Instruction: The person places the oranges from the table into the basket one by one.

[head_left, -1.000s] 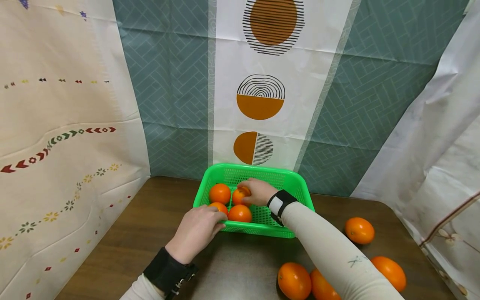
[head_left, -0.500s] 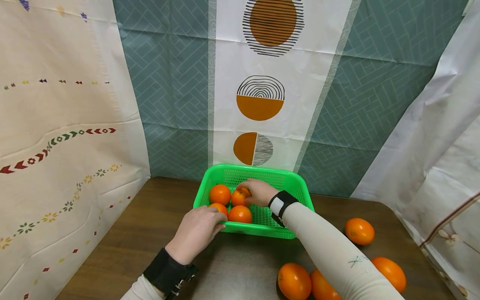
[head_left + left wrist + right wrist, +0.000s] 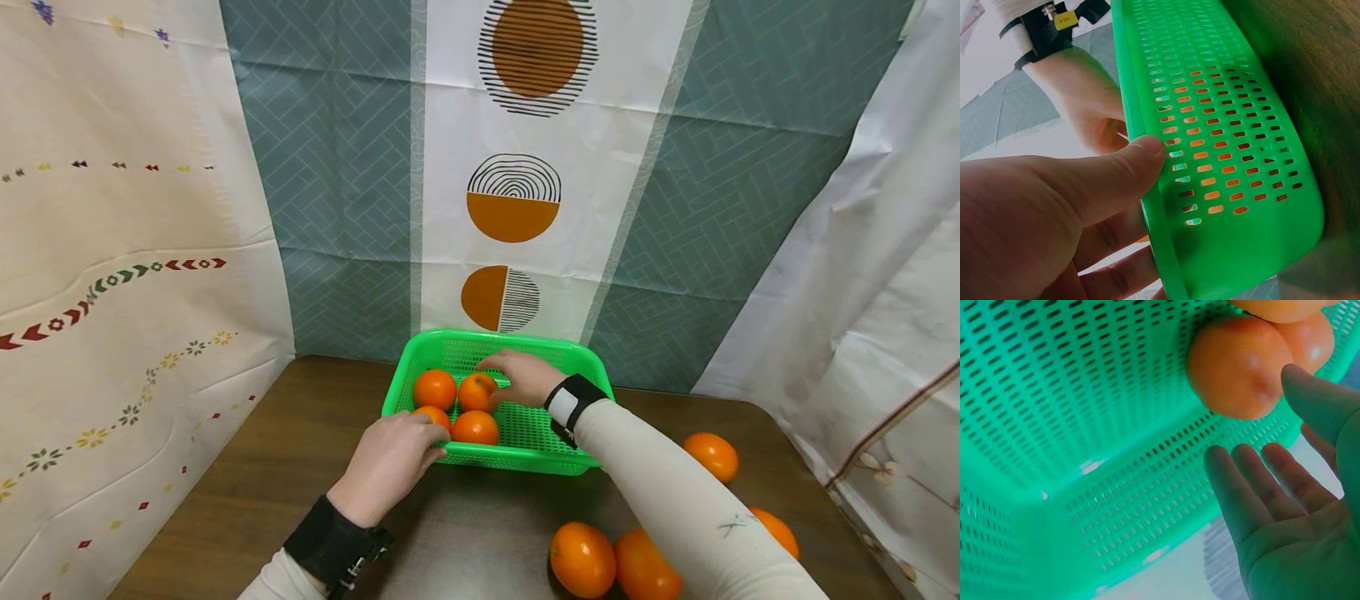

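A green plastic basket (image 3: pixel 525 457) with perforated walls stands at the back of the table. Its left part holds several oranges, among them a back-left orange (image 3: pixel 434 389), a front orange (image 3: pixel 476 427) and an orange beside my right fingers (image 3: pixel 476 392). My left hand (image 3: pixel 393 458) grips the near rim, thumb on the outer wall and fingers over the inside, as the left wrist view shows. My right hand (image 3: pixel 528 379) hovers inside the basket, fingers spread. In the right wrist view a gap parts the fingertips from the nearest orange (image 3: pixel 1241 369), and nothing is held.
On the table's right lie more loose oranges: a near one (image 3: pixel 582 559), another beside it (image 3: pixel 647 565), one farther back (image 3: pixel 711 457) and one partly behind the right sleeve (image 3: pixel 775 532). Patterned cloths (image 3: pixel 337 208) hang behind and at both sides.
My right hand has let go of the orange in the back row and drawn slightly right, its fingers parting. The left hand stays on the rim. The head view has shifted slightly.
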A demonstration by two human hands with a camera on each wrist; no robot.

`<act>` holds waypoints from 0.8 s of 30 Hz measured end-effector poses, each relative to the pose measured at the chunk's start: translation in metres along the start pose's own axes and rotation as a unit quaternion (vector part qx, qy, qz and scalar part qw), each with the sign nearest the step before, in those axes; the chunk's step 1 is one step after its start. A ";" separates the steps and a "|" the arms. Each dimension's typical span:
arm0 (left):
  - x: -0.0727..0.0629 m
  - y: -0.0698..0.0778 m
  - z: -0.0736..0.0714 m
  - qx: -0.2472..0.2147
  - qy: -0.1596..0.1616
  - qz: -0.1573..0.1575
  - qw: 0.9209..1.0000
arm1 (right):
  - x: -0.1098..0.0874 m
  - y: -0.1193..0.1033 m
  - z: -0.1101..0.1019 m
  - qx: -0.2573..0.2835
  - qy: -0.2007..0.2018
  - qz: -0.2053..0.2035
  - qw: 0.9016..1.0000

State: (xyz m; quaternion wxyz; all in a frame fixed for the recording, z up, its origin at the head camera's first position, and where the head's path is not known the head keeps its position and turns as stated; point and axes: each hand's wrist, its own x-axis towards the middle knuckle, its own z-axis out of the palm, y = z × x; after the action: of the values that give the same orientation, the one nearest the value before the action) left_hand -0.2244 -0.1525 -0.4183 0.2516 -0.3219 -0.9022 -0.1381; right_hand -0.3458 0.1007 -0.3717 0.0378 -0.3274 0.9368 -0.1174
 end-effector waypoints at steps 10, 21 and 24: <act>-0.002 -0.001 0.000 0.004 0.004 -0.002 1.000 | -0.047 -0.001 -0.028 -0.059 0.037 0.006 0.998; -0.001 -0.001 0.001 0.007 0.003 -0.002 1.000 | -0.099 0.010 -0.032 -0.095 0.093 0.020 0.991; -0.001 -0.001 0.002 0.005 0.003 -0.001 1.000 | -0.112 0.019 -0.032 -0.100 0.106 0.023 0.989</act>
State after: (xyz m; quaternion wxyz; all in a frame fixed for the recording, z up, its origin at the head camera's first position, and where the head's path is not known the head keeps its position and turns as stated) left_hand -0.2253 -0.1530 -0.4200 0.2560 -0.3191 -0.9024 -0.1351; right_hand -0.2743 0.1906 -0.3457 -0.0923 -0.2937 0.9498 -0.0560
